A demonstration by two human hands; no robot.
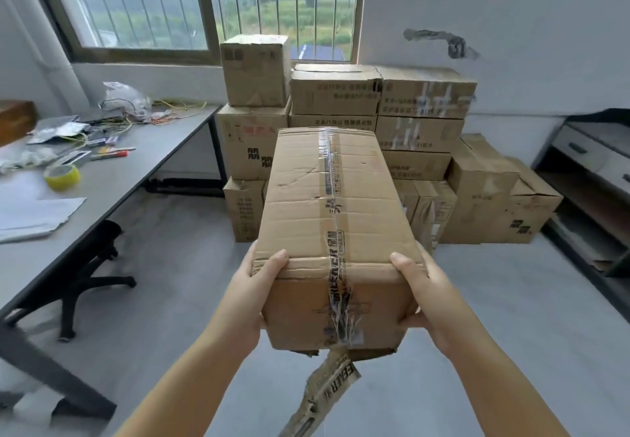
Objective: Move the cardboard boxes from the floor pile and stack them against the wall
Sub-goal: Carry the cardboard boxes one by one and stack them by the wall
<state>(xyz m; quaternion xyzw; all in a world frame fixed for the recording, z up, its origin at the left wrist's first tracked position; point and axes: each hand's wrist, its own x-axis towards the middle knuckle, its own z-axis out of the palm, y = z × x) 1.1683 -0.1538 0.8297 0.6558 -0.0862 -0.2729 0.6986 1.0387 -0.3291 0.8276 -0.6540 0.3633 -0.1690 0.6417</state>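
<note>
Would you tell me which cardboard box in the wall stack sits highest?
The small, roughly cubic brown cardboard box atop the left column, before the window; its top rises above every other box.

Two bare forearms reach forward from the bottom of the view, angled inward toward each other. The left hand [247, 295] clasps the near left corner of a cardboard box [327, 218], thumb lying flat over the top edge and palm pressed to the side; its fingers wrap out of sight underneath. The right hand [424, 295] mirrors it on the near right corner, thumb pointing inward along the top edge, palm against the side, fingers curled below the box. Both wrists are nearly straight, both arms extended and held at about the same height, carrying the box between them.
</note>
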